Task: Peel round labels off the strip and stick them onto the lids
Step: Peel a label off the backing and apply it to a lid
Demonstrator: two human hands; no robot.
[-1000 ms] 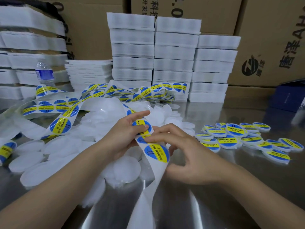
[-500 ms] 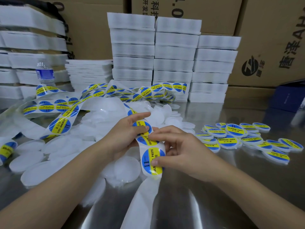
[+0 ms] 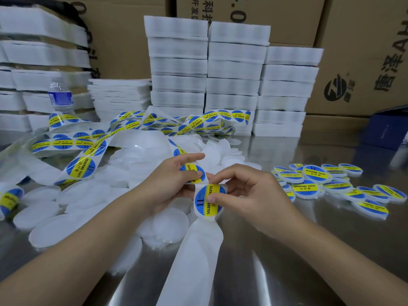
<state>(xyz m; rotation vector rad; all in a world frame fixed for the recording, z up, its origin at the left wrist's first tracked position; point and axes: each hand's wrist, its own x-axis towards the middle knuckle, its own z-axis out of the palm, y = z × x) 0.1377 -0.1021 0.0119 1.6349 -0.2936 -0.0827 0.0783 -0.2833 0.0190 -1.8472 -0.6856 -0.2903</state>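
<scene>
A long backing strip (image 3: 88,155) of round blue-and-yellow labels winds across the steel table from the left. My left hand (image 3: 170,184) pinches the strip at a label near the centre. Just below it, my right hand (image 3: 247,195) pinches one round label (image 3: 208,200) between thumb and fingertips, where the strip bends. The bare white backing (image 3: 194,257) hangs down toward me. Plain white lids (image 3: 53,226) lie piled under and left of my hands. Several labelled lids (image 3: 315,175) lie in a heap to the right.
Stacks of white foam trays (image 3: 231,74) stand at the back, with more stacks (image 3: 33,54) on the left. A water bottle (image 3: 60,97) stands at the left. Cardboard boxes (image 3: 364,51) line the wall. A dark blue box (image 3: 386,129) sits at the far right.
The strip has been drawn toward me. My right hand's fingers moved down onto the lower label, which turned from slanted to upright and now sits at the bend in the strip.
</scene>
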